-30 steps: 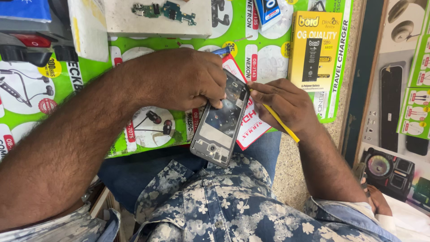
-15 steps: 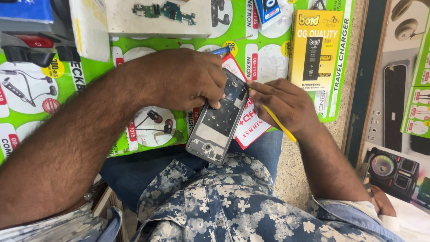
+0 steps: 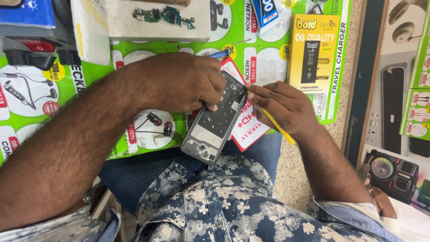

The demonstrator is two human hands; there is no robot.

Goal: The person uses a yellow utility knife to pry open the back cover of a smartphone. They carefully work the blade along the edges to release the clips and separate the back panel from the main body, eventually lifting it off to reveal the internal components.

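An opened phone frame (image 3: 214,124), grey with its back cover off, is tilted over the edge of the green printed mat (image 3: 268,58). My left hand (image 3: 177,83) grips its upper left side, fingers curled over the rim. My right hand (image 3: 282,105) holds a thin yellow tool (image 3: 277,127) and presses its tip against the frame's top right edge. A red and white packet (image 3: 246,127) lies under the phone frame.
A small green circuit board (image 3: 163,14) rests on a white block at the top. A yellow battery box (image 3: 312,47) lies on the mat at right. A blue tube (image 3: 265,12) sits near the top. Earphone packaging and speaker pictures surround the work spot; my lap is below.
The phone frame has tilted a little and my right hand has shifted the yellow tool along its top right edge. My left hand keeps its grip.
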